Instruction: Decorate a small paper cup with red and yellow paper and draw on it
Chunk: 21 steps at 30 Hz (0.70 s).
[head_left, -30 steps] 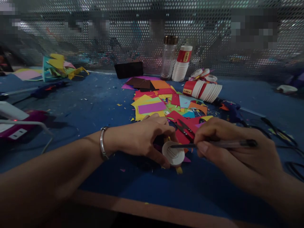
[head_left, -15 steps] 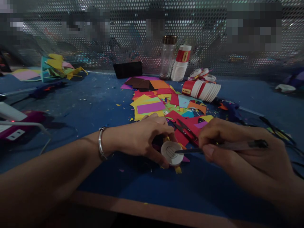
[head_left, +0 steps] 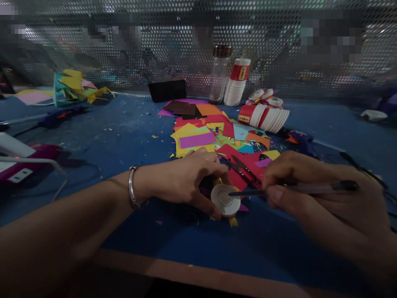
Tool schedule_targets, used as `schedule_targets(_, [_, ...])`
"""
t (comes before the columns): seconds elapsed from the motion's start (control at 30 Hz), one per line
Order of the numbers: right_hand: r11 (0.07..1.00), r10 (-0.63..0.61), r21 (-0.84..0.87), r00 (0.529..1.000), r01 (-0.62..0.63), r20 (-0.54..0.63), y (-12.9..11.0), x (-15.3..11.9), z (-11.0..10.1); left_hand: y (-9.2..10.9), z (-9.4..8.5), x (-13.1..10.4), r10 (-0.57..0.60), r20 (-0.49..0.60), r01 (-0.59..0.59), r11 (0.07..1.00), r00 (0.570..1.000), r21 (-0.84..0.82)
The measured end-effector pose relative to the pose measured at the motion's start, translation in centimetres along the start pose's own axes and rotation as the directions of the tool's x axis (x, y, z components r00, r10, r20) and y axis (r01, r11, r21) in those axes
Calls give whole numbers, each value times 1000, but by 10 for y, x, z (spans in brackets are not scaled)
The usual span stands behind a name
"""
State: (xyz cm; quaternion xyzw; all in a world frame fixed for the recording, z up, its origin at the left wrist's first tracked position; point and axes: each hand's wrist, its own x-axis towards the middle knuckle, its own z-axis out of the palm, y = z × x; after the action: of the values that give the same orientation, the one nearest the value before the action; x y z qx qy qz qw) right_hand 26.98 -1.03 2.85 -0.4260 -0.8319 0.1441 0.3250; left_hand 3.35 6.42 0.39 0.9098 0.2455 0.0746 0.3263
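My left hand curls its thumb and fingers round a small white paper cup, whose round base faces up toward me. Several dark pen lines run across that base inside a drawn circle. The cup's sides are mostly hidden by my fingers. In my right hand a pen with a clear barrel and black end is pinched between thumb and fingers, its tip at the base's upper right part. Just beyond lie black thread snips on red paper.
Coloured paper sheets and scraps spread over the blue table. Behind stand a phone, a clear bottle and stacked paper cups; another cup stack lies sideways. Glue guns with cords and a power strip flank the area.
The pen and my right hand have shifted slightly up and to the right. On the cup base, the lines now sit within a clearer circle. My left hand stays nearly still.
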Motion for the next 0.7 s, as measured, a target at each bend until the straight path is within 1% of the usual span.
schedule_targets(0.07, [1000,-4,18,1000,4,5,0,0,1,0,0,0,1,-4,-1,1000,1000,-4])
schedule_targets(0.17, [1000,-21,17,999,20,42,1,0,3,2,0,0,-10,-2,10,1000,1000,-9])
schedule_targets(0.33, [999,14,49,1000,-13,-19,1,-1,9,3,-1,1,4,-8,-4,1000,1000,-26])
schedule_targets(0.7, [1000,6,25,1000,-6,-4,1,-2,7,2,0,1,-2,-5,2,1000,1000,13])
